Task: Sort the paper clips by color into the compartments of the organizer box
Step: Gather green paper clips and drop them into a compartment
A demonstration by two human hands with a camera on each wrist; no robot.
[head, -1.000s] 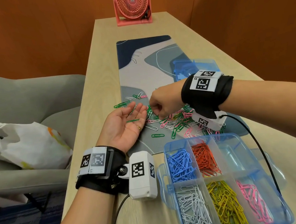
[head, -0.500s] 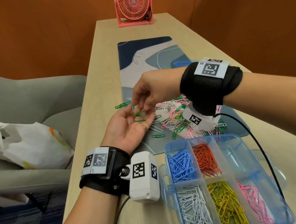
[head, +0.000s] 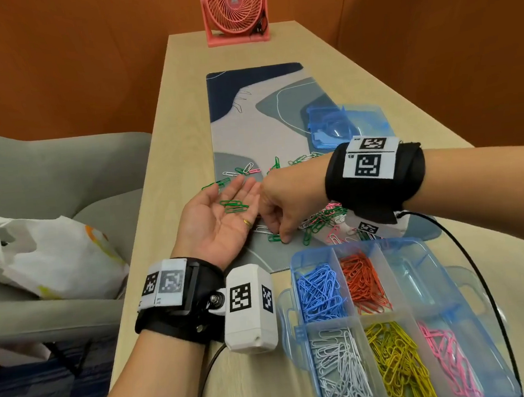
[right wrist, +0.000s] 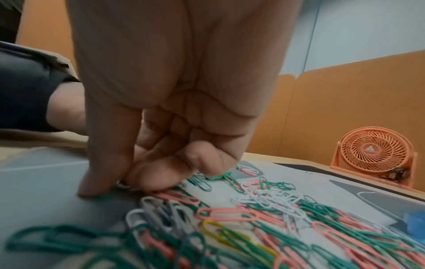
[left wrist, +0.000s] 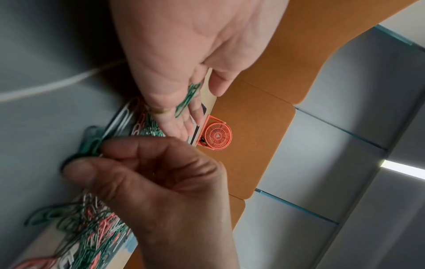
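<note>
the left hand (head: 221, 221) lies palm up, fingers relaxed, green clips (head: 234, 205) resting on it. the right hand (head: 290, 205) pinches a green clip (head: 274, 237) on the mat (head: 257, 128) beside the pile (right wrist: 264, 214); its fingertips hide most of it. the organizer box (head: 473, 277) sits near.

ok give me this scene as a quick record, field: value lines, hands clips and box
left hand: palm up, flat, green clips lying on it
right hand: fingers pinching a green clip on the mat
loose pile: green, pink, white, one yellow
organizer box: blue, orange, white, yellow, pink filled; one compartment empty
green compartment: none yet
</note>
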